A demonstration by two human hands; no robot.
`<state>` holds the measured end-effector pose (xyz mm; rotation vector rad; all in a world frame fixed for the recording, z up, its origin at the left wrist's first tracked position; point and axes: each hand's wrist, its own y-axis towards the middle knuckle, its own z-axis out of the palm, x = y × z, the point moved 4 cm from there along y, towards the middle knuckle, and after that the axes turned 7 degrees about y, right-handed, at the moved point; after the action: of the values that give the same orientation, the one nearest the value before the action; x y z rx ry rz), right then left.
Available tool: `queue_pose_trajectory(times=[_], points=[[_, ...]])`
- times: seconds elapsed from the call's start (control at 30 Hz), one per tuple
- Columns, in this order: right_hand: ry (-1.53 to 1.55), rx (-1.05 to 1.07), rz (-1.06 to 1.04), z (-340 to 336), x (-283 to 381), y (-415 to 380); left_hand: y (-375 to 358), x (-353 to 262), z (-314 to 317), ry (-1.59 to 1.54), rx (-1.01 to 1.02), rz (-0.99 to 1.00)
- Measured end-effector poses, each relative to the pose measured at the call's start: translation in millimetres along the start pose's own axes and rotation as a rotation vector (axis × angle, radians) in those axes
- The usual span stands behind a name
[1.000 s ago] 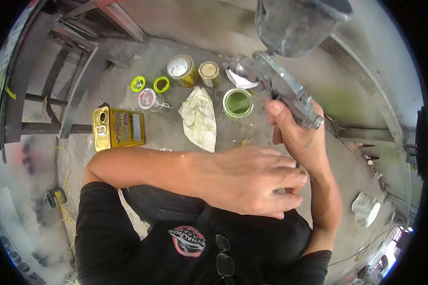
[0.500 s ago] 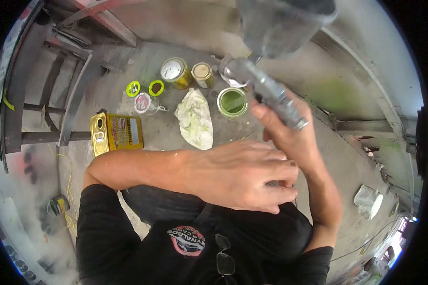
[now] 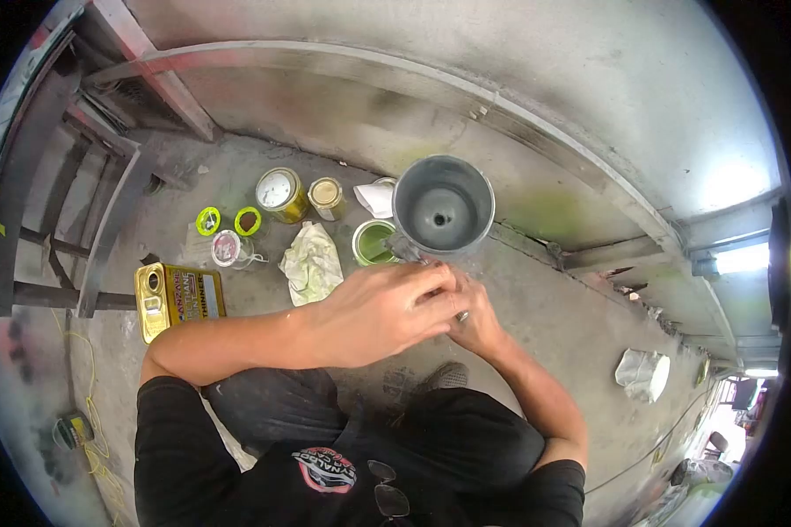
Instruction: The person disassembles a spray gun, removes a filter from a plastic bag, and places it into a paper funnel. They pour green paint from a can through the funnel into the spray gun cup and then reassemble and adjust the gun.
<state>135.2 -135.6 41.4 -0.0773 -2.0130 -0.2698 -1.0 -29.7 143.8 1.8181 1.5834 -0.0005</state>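
My right hand [image 3: 481, 323] is closed around a spray gun, whose grey metal body shows only in part behind my fingers. The gun's round grey cup [image 3: 466, 230] faces me, uncovered, with a dark hole at its bottom. My left hand [image 3: 382, 309] reaches across to the gun with curled fingers gripping its body beside my right hand; the exact part is hidden. Just behind the hands stands an uncovered can of green paint [image 3: 375, 242]. A crumpled, green-stained cloth [image 3: 313, 265] lies to its left.
On the floor are a yellow thinner tin [image 3: 180, 301], a gold paint can [image 3: 281, 195], a smaller can [image 3: 327, 198], a clear cup [image 3: 227, 249] and two lime-green rings [image 3: 248, 221]. A paint-marked wall [image 3: 343, 105] rises behind. A white bag-like piece [image 3: 642, 376] lies right.
The spray gun has come down and tilted, so the inside of its cup now shows. My left hand has closed in on it, and the view has shifted.
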Motion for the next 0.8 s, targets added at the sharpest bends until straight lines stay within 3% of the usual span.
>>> queue_pose_trajectory(times=[0.23, 0.4, 0.6, 0.7, 0.8], points=[[0.053, 0.005, 0.135, 6.2, 6.1, -3.4, -0.5, 12.9, 3.4, -0.061, 0.066, -0.119], [0.188, 0.015, 0.230, 9.6, 9.7, -1.5, -4.4, 17.2, 4.5, -0.121, 0.079, -0.069], [0.109, 0.019, 0.147, 10.9, -4.5, -2.1, -3.0, 10.3, 5.6, -0.020, 0.099, -0.056], [0.045, -0.040, -0.144, -2.2, 28.7, 8.3, 0.7, -6.1, 0.0, -0.059, 0.083, 0.000], [0.262, -0.087, 0.184, -3.7, 18.9, 12.3, -8.0, -19.2, 10.5, -0.161, 0.195, 0.152]])
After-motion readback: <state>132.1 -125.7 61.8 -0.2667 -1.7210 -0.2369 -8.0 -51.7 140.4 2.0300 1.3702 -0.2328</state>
